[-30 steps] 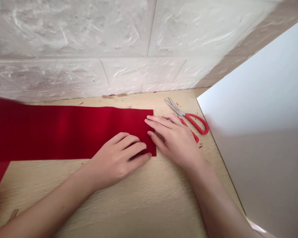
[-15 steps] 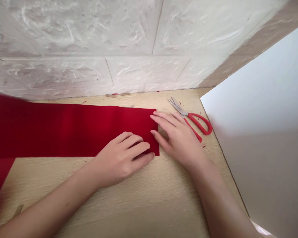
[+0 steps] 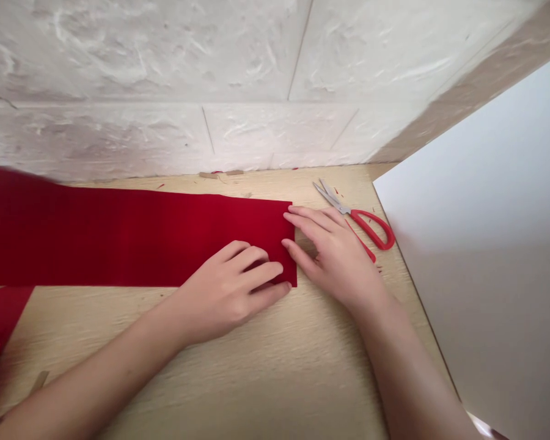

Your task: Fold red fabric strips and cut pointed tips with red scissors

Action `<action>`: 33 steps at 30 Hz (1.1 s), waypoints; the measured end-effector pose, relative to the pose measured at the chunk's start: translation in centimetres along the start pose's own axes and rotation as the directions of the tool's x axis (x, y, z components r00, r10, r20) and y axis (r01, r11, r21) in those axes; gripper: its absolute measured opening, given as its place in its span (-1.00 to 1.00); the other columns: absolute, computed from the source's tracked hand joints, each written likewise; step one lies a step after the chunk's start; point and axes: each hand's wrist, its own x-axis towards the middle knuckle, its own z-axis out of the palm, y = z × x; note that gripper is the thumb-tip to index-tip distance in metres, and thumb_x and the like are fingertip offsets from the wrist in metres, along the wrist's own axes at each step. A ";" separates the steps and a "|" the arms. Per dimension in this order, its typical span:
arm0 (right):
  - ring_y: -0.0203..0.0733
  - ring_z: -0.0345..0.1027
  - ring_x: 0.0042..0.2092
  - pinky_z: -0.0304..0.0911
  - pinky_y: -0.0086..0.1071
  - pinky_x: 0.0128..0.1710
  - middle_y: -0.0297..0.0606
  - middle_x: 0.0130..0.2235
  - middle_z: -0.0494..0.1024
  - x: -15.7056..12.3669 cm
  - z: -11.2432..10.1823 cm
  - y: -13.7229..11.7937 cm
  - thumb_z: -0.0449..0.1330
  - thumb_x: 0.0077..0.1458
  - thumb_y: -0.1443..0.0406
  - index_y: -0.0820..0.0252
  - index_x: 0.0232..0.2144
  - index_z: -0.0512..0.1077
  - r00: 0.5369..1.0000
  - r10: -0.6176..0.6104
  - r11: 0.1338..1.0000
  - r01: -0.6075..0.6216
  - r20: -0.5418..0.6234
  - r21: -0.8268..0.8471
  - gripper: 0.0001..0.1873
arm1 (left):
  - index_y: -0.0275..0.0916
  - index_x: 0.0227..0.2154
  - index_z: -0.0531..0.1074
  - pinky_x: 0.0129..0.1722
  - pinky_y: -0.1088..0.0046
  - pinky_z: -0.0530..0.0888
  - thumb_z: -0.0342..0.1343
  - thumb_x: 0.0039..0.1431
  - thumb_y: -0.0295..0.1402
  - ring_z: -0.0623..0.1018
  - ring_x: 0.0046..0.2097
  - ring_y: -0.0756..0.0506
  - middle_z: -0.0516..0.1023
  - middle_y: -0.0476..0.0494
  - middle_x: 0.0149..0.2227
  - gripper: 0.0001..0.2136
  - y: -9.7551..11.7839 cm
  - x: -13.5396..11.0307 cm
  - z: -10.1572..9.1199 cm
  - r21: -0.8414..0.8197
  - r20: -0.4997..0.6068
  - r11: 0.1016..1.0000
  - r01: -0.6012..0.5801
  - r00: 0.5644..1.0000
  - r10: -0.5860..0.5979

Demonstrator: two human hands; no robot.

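Note:
A long strip of red felt (image 3: 119,241) lies across the wooden table (image 3: 256,342), and its left end runs out of view. My left hand (image 3: 229,290) sits on the strip's right end, fingers curled over the lower corner and thumb hidden. My right hand (image 3: 334,260) is just beyond that end, with its fingertips at the felt's right edge. Red-handled scissors (image 3: 355,220) lie open just past my right fingers, partly hidden by them.
A white board (image 3: 481,244) stands along the table's right side. A textured white wall (image 3: 165,79) rises behind the table. A second red piece (image 3: 2,315) lies at the lower left, and small red scraps dot the wood near the scissors.
The whole scene has shifted slightly right in view, and the wall has moved down. My hands keep the same places on the felt, and the scissors stay put on the table.

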 end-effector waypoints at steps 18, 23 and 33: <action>0.07 0.42 0.19 0.38 -0.01 0.21 -0.03 0.17 0.58 0.1 -0.1 -0.1 0.19 0.33 0.29 0.38 0.15 0.51 1.000 0.002 1.000 -0.002 0.009 -0.011 -0.59 | -0.28 -0.07 0.57 -0.09 0.21 0.42 -0.04 0.43 -0.55 0.49 -0.08 -0.18 0.65 -0.11 -0.10 -0.73 0.0 -0.1 0.1 -0.006 0.012 1.000 -0.014 1.000 0.014; 0.06 0.44 0.16 0.39 -0.01 0.20 -0.07 0.17 0.59 0.0 -0.1 0.0 0.17 0.35 0.29 0.31 0.12 0.53 1.000 0.004 1.000 -0.004 0.011 -0.014 -0.63 | -0.27 -0.07 0.57 -0.08 0.21 0.41 -0.04 0.43 -0.55 0.49 -0.08 -0.18 0.65 -0.09 -0.09 -0.73 0.1 -0.2 0.2 -0.016 0.018 1.000 -0.004 1.000 0.004; 0.05 0.42 0.16 0.39 -0.05 0.20 -0.06 0.16 0.59 0.0 0.0 -0.1 0.19 0.33 0.31 0.38 0.13 0.52 1.000 0.012 1.000 -0.012 -0.001 -0.020 -0.62 | -0.26 -0.05 0.56 -0.08 0.21 0.39 -0.03 0.43 -0.54 0.48 -0.08 -0.18 0.64 -0.09 -0.09 -0.74 0.1 -0.2 0.1 -0.021 0.026 1.000 -0.001 1.000 0.001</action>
